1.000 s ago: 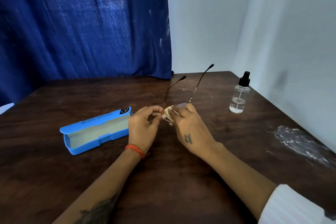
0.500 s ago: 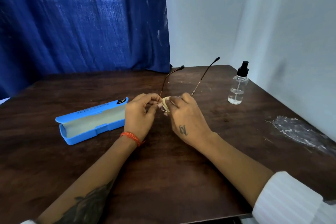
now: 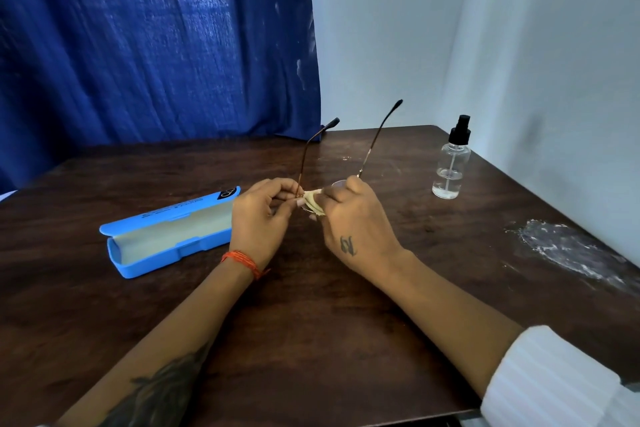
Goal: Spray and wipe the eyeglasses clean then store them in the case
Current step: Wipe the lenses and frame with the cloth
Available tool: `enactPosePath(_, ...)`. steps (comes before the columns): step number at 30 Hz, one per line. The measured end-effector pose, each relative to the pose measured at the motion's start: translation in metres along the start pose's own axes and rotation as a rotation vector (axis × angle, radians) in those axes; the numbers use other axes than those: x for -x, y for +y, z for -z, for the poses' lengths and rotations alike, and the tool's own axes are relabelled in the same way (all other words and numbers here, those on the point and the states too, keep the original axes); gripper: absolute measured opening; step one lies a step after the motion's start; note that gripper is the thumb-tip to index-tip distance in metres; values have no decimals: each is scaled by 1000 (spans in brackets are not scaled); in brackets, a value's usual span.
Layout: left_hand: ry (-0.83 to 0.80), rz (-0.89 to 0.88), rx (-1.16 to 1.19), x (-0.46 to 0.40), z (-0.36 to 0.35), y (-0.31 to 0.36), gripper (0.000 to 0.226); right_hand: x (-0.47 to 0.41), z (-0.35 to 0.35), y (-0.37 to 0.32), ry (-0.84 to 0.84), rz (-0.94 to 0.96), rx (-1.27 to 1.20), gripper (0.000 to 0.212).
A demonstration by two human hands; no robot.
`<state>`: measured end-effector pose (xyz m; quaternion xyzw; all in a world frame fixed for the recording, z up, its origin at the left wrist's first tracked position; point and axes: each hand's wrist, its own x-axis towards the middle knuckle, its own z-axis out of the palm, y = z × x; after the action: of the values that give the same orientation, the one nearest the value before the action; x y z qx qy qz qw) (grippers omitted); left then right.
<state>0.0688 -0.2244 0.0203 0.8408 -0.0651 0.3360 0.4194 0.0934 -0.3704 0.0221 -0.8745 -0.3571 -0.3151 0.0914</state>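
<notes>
Our left hand (image 3: 261,218) pinches the glasses (image 3: 301,166) above mid-tabletop (image 3: 311,340), our right hand (image 3: 356,222) pinching a cloth (image 3: 312,202) against one lens. Thin arms point up and away. Open blue case (image 3: 166,232) left, spray bottle (image 3: 450,163) near the right edge.

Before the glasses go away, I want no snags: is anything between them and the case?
Nothing visible blocks the way. The glasses are held above the table with the cloth; the case lies open just beyond the left hand, its inside bare. The temples are unfolded and would need folding first.
</notes>
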Motion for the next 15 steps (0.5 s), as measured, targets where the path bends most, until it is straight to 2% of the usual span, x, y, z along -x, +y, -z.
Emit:
enactPosePath(4, 4, -18, -11, 2, -1, -2, 22, 0, -6, 0, 5, 21, -142, 30)
enactPosePath(9, 30, 20, 63, 0, -2, -3, 17, 0, -5, 4, 163, -10, -347, 29)
enactPosePath(11, 37, 7, 50, 0, -2, -3, 17, 1, -2, 5, 192, -42, -336, 23)
enactPosePath(15, 38, -38, 17, -2, 0, -2, 16, 3, -2, 3, 180, -14, -149, 11)
